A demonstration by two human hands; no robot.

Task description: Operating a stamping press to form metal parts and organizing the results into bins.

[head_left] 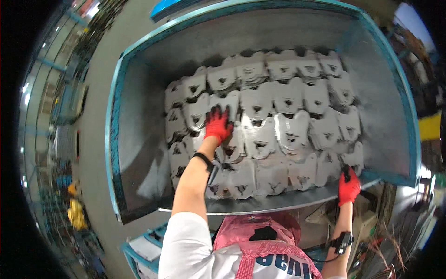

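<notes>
A large metal bin with worn blue edges (113, 135) holds rows of stacked flat grey metal plates (290, 132), with lobed outlines and small cutouts. My left hand (218, 128), in a red glove with dark fingertips, reaches in and lies on a plate stack (227, 102) left of the middle. Its fingers are spread, with nothing gripped that I can see. At the front right, my right hand (348, 188), gloved alike, rests over the bin's front rim. Its fingers curl inside, beside the corner stack (354, 159), and partly hide their hold.
The bin's high walls surround the stacks on the left, far and right sides; the front edge is lower. A blue-framed rack (134, 253) stands at the lower left. Grey floor (95, 111) runs along the left, with a yellow object (76, 215) beyond it.
</notes>
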